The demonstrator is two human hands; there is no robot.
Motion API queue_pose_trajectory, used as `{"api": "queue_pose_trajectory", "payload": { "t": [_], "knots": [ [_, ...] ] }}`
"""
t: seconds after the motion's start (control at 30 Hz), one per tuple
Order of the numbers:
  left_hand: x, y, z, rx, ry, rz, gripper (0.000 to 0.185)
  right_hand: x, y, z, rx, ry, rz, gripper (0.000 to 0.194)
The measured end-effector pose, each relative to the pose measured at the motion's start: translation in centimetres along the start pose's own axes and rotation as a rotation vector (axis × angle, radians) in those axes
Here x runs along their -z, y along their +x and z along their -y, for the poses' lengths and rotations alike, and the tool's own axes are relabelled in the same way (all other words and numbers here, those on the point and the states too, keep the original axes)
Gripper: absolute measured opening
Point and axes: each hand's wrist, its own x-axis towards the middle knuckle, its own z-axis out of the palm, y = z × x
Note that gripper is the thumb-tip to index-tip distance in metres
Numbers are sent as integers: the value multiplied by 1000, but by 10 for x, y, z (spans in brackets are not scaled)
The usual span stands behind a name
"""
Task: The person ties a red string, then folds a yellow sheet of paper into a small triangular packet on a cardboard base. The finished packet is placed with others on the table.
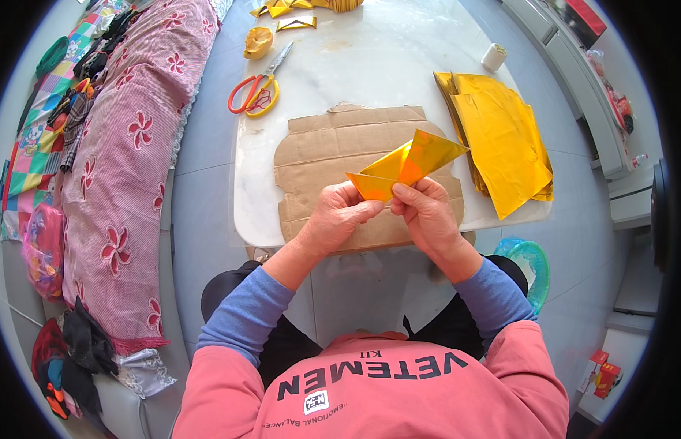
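Observation:
A sheet of gold foil paper (398,164), folded into pointed flaps, is held above a flattened piece of brown cardboard (329,145). My left hand (340,211) pinches its left part between thumb and fingers. At its lower middle, my right hand (425,208) grips the fold with thumb and forefinger. A stack of gold foil paper (499,142) lies to the right of the cardboard. Scissors with one red and one yellow handle (263,88) rest at the left. Folded gold paper pieces (296,23) sit at the far side of the table.
The marble-look table (384,60) also bears a white thread spool (494,57) at the right and a yellowish lump (258,43) near the scissors. A sofa with a pink flowered cover (132,164) stands left; a teal plastic-lined bin (538,271) is on the floor at right.

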Motion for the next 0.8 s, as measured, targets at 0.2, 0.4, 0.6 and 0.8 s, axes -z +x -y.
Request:
{"api": "queue_pose_trajectory", "payload": {
  "t": [0.2,0.4,0.6,0.8],
  "knots": [
    [-4,1,0,-19,-21,-10,20,2,1,0,-32,-11,3,7],
    [-4,1,5,-35,-27,-31,18,-9,-5,-4,-87,-52,-9,10],
    [-2,2,2,-17,-32,-65,15,3,3,-1,-29,-10,-16,6],
    [0,1,2,-6,46,-58,12,5,5,-1,-36,35,-27,5]
  ]
}}
